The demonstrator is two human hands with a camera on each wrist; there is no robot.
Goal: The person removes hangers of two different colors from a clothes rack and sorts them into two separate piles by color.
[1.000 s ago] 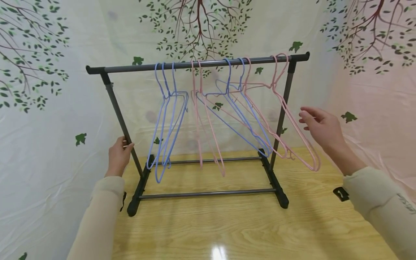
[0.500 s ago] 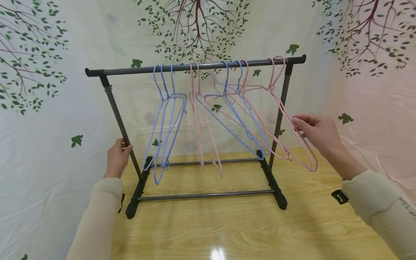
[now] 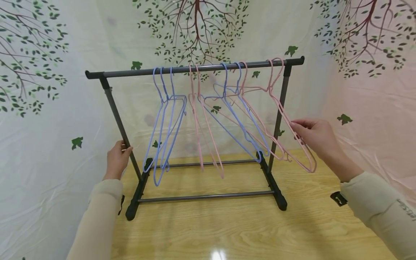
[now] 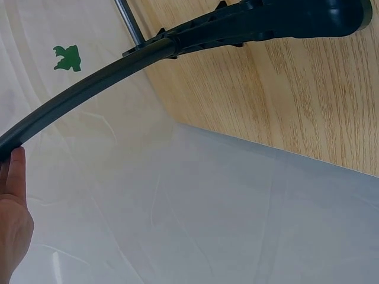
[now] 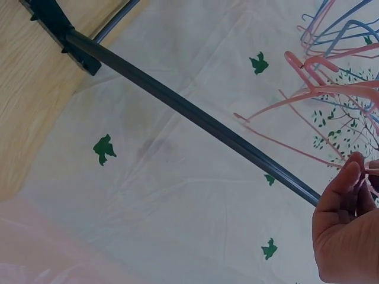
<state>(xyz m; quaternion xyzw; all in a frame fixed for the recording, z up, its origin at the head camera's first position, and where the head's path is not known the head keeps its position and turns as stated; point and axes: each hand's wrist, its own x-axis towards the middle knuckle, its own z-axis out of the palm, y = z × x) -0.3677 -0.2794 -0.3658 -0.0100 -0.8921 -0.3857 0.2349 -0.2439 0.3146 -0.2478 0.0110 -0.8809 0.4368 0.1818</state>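
Note:
A dark metal clothes rack (image 3: 146, 72) stands on the wooden surface, with blue and pink wire hangers hung along its top bar. My left hand (image 3: 116, 160) grips the rack's left post (image 3: 117, 119) at about mid-height, thumb in front; part of the fingers is hidden behind the post. In the left wrist view its fingers (image 4: 18, 177) lie against the post. At the right end, my right hand (image 3: 316, 141) pinches the sloping side of the outermost pink hanger (image 3: 286, 117) between thumb and fingers. The right wrist view shows this pinch at its right edge.
Several blue hangers (image 3: 164, 137) hang at the left, two pink hangers (image 3: 208, 137) near the middle, and blue hangers (image 3: 238, 122) overlap pink ones at the right. A small black object (image 3: 338, 198) lies near my right sleeve. Patterned cloth (image 3: 48, 162) surrounds the surface.
My right hand has moved left from beside the rack and taken hold of the outermost pink hanger. The left hand stays on the post. The view has shifted slightly.

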